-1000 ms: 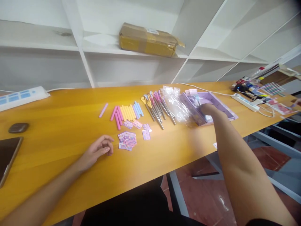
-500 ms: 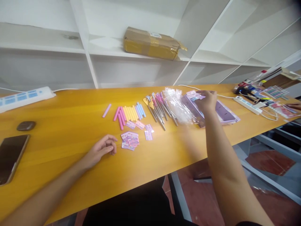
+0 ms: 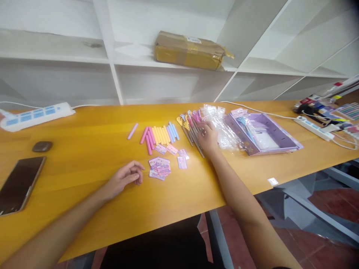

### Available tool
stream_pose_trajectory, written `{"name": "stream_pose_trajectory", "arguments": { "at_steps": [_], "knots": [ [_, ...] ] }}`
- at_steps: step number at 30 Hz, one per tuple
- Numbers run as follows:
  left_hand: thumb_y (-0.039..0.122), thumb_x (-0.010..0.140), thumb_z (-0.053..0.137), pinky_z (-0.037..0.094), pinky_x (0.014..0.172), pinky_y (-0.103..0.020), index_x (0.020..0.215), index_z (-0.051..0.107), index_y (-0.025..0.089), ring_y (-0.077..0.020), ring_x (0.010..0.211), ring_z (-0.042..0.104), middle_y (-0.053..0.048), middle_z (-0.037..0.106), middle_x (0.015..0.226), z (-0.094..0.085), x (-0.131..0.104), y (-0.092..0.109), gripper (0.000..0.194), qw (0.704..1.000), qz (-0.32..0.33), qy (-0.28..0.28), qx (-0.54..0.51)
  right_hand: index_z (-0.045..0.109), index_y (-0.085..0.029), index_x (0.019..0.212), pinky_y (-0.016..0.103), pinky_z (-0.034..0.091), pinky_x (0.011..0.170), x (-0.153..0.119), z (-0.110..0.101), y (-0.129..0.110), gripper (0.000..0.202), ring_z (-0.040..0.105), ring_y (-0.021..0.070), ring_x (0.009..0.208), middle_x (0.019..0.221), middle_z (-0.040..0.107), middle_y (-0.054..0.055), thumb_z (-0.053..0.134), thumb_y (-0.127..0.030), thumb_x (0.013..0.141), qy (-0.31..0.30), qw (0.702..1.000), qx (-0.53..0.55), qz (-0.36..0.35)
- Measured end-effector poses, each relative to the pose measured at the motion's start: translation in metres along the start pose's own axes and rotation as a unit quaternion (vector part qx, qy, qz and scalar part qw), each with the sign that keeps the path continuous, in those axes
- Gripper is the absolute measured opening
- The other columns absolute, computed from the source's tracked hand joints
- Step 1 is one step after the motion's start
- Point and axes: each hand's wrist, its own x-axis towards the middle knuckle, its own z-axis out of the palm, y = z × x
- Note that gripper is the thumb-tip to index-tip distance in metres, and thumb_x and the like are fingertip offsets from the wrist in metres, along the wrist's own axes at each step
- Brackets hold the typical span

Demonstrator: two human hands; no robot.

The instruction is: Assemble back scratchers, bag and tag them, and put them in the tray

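My left hand (image 3: pixel 126 177) rests on the table, fingers loosely bent and apart, holding nothing. Just right of it lies a pile of small purple and pink cards (image 3: pixel 159 168), with a few more cards (image 3: pixel 182 162) behind. My right hand (image 3: pixel 208 138) is at the heap of metal back scratchers (image 3: pixel 190 130) with coloured hand-shaped heads, its fingers curled on the rods; the palm side is hidden. Left of the heap lie pink, yellow, blue and purple foam tubes (image 3: pixel 159 135). Clear plastic bags (image 3: pixel 224 130) lie beside my right hand. A purple tray (image 3: pixel 280 129) holds a bagged blue back scratcher (image 3: pixel 246 129).
A phone (image 3: pixel 21 185), a small dark case (image 3: pixel 42 146) and a power strip (image 3: pixel 39 116) lie at the left. Another power strip (image 3: pixel 314 128) with cables is at the right. A taped parcel (image 3: pixel 190 52) sits on the shelf. A small card (image 3: pixel 272 181) lies near the front edge.
My right hand has moved left from the purple tray to the back scratchers. My left hand stays in place. The view has shifted slightly, and the tray's inside now shows.
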Motion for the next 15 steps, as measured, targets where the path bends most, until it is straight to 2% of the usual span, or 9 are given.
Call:
{"name": "stream_pose_trajectory", "arguments": {
  "at_steps": [3, 8, 12, 15],
  "knots": [
    [0.041, 0.104, 0.06, 0.048, 0.076, -0.034, 0.116, 0.063, 0.021, -0.0201, 0.078, 0.062, -0.003, 0.071, 0.086, 0.0, -0.0005, 0.0, 0.023, 1.0, -0.006, 0.001, -0.002, 0.072, -0.021, 0.107, 0.046, 0.051, 0.109, 0.0003, 0.0015, 0.0004, 0.035, 0.065, 0.0286, 0.12, 0.118, 0.072, 0.014, 0.049, -0.005, 0.086, -0.03, 0.999, -0.007, -0.017],
    [0.041, 0.105, 0.06, 0.048, 0.075, -0.033, 0.116, 0.064, 0.021, -0.0198, 0.078, 0.063, -0.004, 0.071, 0.086, -0.0018, -0.001, -0.0027, 0.023, 1.0, -0.003, 0.0, -0.01, 0.071, -0.02, 0.112, 0.046, 0.052, 0.107, -0.0002, 0.0019, -0.0001, 0.036, 0.065, 0.0288, 0.117, 0.117, 0.072, 0.014, 0.045, -0.008, 0.091, -0.067, 0.997, -0.024, 0.003],
    [0.04, 0.105, 0.059, 0.048, 0.075, -0.033, 0.117, 0.065, 0.022, -0.0202, 0.078, 0.063, -0.004, 0.072, 0.088, -0.0041, -0.0009, -0.0053, 0.023, 1.0, -0.007, -0.002, -0.011, 0.076, -0.021, 0.112, 0.049, 0.052, 0.107, -0.0024, 0.0043, 0.0049, 0.03, 0.064, 0.031, 0.115, 0.117, 0.071, 0.015, 0.049, -0.018, 0.099, -0.127, 0.991, -0.047, 0.002],
    [0.04, 0.105, 0.06, 0.047, 0.075, -0.032, 0.117, 0.066, 0.021, -0.0206, 0.079, 0.063, -0.005, 0.072, 0.088, -0.0048, -0.001, -0.0056, 0.023, 1.0, -0.009, -0.004, -0.01, 0.077, -0.021, 0.115, 0.049, 0.051, 0.107, -0.0038, 0.0074, 0.0073, 0.028, 0.063, 0.0311, 0.114, 0.117, 0.071, 0.015, 0.052, -0.027, 0.102, -0.14, 0.989, -0.047, 0.002]
  ]
}}
